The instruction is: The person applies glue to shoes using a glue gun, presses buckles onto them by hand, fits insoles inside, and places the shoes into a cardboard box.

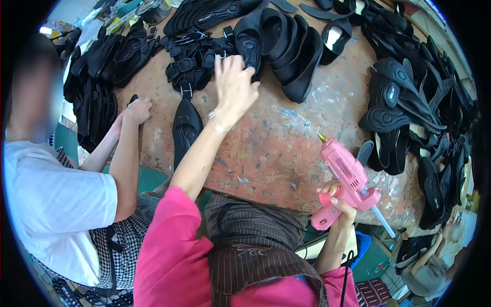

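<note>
My left hand (235, 87) is at the back of the worn table, its fingers curled over the near end of a black shoe (249, 45). That end is partly hidden by the fingers. Left of this hand lies a heap of black straps with buckles (189, 59). My right hand (341, 204) is wrapped round the handle of a pink glue gun (348, 171) near the table's front edge. The gun's brass nozzle points up and left, and a pale glue stick sticks out of its rear.
Nested black shoe uppers (294, 51) stand right of my left hand. A black sole (186, 128) lies by my left forearm. Black soles and shoes (399, 97) are heaped on the right. A co-worker (66, 204) is on the left, a hand (137, 110) on the table (266, 158).
</note>
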The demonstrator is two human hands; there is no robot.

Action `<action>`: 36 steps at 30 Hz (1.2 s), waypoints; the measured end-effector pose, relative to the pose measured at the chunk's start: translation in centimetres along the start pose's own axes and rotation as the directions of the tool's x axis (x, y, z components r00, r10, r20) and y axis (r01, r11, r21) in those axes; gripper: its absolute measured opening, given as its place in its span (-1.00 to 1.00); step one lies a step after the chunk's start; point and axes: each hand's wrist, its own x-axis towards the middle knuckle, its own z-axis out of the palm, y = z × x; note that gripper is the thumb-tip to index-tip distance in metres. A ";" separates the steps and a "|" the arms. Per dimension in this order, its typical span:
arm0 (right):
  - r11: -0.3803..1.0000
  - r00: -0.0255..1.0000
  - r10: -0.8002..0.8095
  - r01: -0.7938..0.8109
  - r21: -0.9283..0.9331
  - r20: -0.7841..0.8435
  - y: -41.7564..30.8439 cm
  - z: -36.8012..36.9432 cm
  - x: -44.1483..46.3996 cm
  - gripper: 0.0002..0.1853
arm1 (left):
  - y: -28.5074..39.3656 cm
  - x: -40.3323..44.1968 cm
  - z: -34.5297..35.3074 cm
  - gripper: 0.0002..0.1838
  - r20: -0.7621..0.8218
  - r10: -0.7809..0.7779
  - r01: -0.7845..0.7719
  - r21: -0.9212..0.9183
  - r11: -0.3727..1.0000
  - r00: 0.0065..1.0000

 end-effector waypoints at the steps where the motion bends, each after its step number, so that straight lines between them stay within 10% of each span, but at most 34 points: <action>1: 1.000 1.000 -0.024 0.025 -0.016 0.016 -0.2 -0.3 -0.3 -0.70 | 0.7 -1.3 -2.2 -0.74 0.028 -0.008 0.011 -0.102 0.995 1.000; 4: 0.996 0.999 -0.034 0.037 -0.083 0.042 0.2 -1.9 -0.7 -0.70 | 5.5 -12.5 -10.4 -0.65 0.276 0.007 0.119 -0.437 0.891 0.961; 9: 0.942 0.987 0.145 -0.116 -0.316 0.068 -1.1 -0.9 -2.1 -0.80 | 9.6 -21.2 -13.3 -0.73 0.749 -0.037 0.373 -0.286 0.883 0.662; 12: 0.912 0.981 0.133 -0.066 -0.404 0.140 -0.4 -0.4 -2.2 -0.83 | 10.3 -19.3 -13.3 -0.70 0.518 -0.126 0.364 -0.389 0.846 0.846; 14: 0.903 0.981 0.093 -0.011 -0.430 0.171 -0.1 0.3 -2.3 -0.86 | 10.3 -18.6 -12.1 -0.59 0.576 -0.251 0.618 -0.631 0.469 0.778; 16: 0.901 0.980 0.099 -0.014 -0.434 0.172 0.1 1.0 -2.2 -0.86 | 10.8 -17.3 -9.8 -0.48 0.806 -0.259 0.748 -0.591 -0.302 0.532; 19: 0.847 0.978 0.149 -0.052 -0.528 0.143 0.2 1.8 -2.1 -0.86 | 10.4 -18.1 -4.2 -0.44 0.888 -0.245 0.394 -0.400 -0.827 0.388; 22: 0.751 0.963 0.229 -0.081 -0.655 0.143 -0.1 2.9 -1.6 -0.87 | 10.3 -17.4 -1.6 -0.38 0.785 -0.333 0.198 -0.491 -0.848 0.522; 36: 0.664 0.932 0.316 -0.082 -0.743 0.180 0.7 5.1 0.5 -0.90 | 10.0 -17.6 -0.9 -0.46 0.774 -0.336 0.194 -0.501 -0.844 0.537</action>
